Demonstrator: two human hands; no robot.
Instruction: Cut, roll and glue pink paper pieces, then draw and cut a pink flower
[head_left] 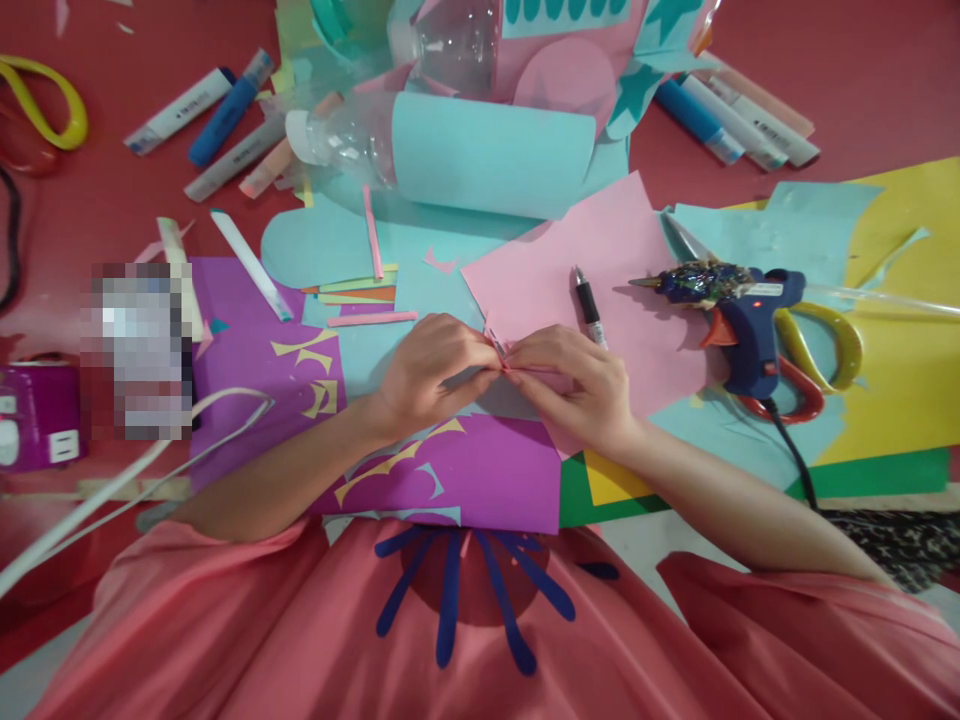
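Note:
My left hand [435, 365] and my right hand [577, 380] meet at the middle, thumbs and fingertips pinched together on a small pink paper strip [492, 334]. Most of the strip is hidden by the fingers. Beneath my right hand lies a pink paper sheet [615, 240], with a black and white pen [587, 303] on it. Two more narrow pink strips, one upright in view [373, 232] and one lying crosswise [373, 319], rest beyond my left hand. Purple paper [517, 470] with yellow scraps is under my forearm.
A clear bottle wrapped in light blue paper [495, 150] lies at the back. On the right, a blue glue gun [754, 330] with its cord rests over scissors [844, 350]. Markers [229, 110] lie at both sides. A white cable [97, 520] crosses the left, near a purple box-like device [45, 410].

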